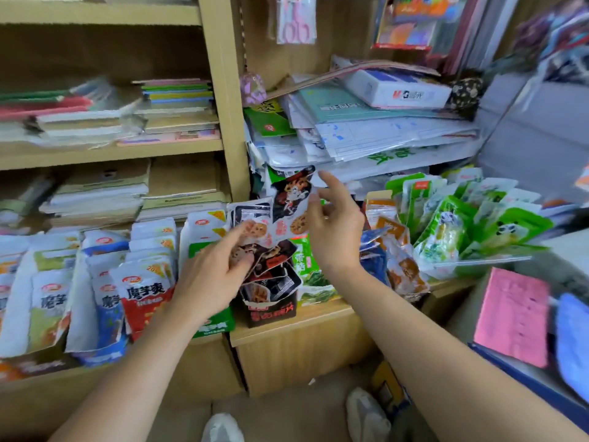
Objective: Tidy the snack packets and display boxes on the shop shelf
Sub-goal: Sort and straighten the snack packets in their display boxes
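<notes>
A black and red display box (271, 312) stands at the front edge of the low wooden shelf (296, 327), stuffed with dark snack packets (274, 260). My left hand (213, 272) lies on these packets, fingers spread and touching them. Above the box rises a tall black-and-white card with a cartoon figure (291, 193). My right hand (333, 228) pinches the card's right edge, with the index finger sticking up. White, red and blue snack packets (140, 291) stand in rows on the left. Green packets (462, 224) and orange packets (398, 253) fill the right.
Stacks of notebooks (95, 199) and paper pads (366, 138) fill the shelves above and behind. A pink book (510, 315) lies on a counter at the right. Green packets (302, 263) sit behind the box. My shoes (366, 416) are on the floor below.
</notes>
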`<act>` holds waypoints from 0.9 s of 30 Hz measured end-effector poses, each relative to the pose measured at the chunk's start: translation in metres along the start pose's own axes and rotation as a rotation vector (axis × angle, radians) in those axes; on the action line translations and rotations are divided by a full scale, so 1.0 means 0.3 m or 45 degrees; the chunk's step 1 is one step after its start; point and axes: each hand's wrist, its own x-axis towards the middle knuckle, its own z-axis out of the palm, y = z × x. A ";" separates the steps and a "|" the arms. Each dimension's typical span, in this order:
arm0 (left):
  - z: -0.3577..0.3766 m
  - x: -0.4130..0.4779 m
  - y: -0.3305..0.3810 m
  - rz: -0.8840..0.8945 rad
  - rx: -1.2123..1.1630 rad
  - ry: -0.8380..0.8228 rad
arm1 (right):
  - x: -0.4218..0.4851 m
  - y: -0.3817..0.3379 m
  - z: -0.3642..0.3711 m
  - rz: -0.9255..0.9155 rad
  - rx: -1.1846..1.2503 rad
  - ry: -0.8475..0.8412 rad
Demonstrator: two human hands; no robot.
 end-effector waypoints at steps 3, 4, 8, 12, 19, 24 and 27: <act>0.019 0.018 -0.013 -0.108 -0.391 0.155 | -0.010 0.037 0.050 -0.009 -0.214 -0.426; 0.026 0.019 -0.017 -0.086 -0.406 0.138 | -0.017 0.064 0.076 -0.063 -0.356 -0.612; 0.052 0.021 -0.021 0.156 -0.209 -0.100 | -0.039 0.116 0.102 -0.249 -0.705 -0.928; 0.075 0.040 -0.009 0.066 0.153 -0.269 | -0.001 0.105 0.004 -0.101 -0.520 -0.919; 0.095 0.096 0.041 -0.081 0.459 -0.256 | 0.007 0.160 -0.161 -0.043 -0.592 -0.874; 0.090 0.140 0.127 -0.167 0.642 -0.169 | -0.006 0.207 -0.271 -0.040 -0.576 -0.843; 0.102 0.134 0.169 -0.083 0.582 0.100 | -0.007 0.235 -0.339 -0.098 -0.531 -0.750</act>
